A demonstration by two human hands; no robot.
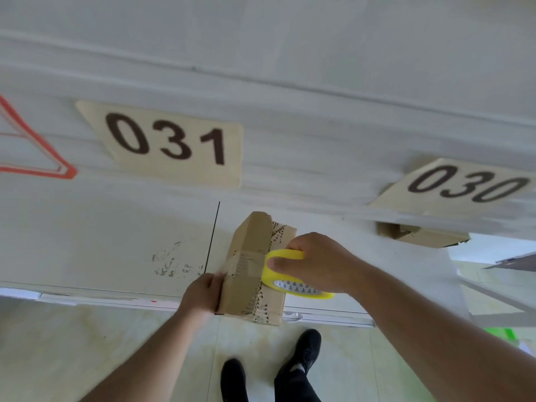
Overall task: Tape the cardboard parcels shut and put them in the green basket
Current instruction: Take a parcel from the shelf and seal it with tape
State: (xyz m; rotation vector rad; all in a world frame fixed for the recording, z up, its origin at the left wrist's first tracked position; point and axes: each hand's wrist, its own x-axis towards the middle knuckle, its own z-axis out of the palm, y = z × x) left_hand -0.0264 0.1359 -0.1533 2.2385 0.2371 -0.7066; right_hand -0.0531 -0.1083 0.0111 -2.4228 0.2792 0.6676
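A long cardboard parcel [251,265] stands tilted on its side near the front edge of the white table [116,242]. My left hand [203,291] grips its near left end. My right hand [313,262] holds a yellow roll of tape [293,278] with fingers through its core, pressed against the parcel's right face. A band of clear tape crosses the parcel's middle. A second cardboard parcel [420,235] lies farther right on the table, partly hidden under the blurred wall edge. A bit of green, perhaps the basket [500,333], shows at the lower right.
Labels reading 031 [168,140] and 030 [464,184] are stuck on the white wall behind the table. A red triangle mark [34,152] is at the left. My black shoes [304,352] stand on the pale tiled floor below the table edge.
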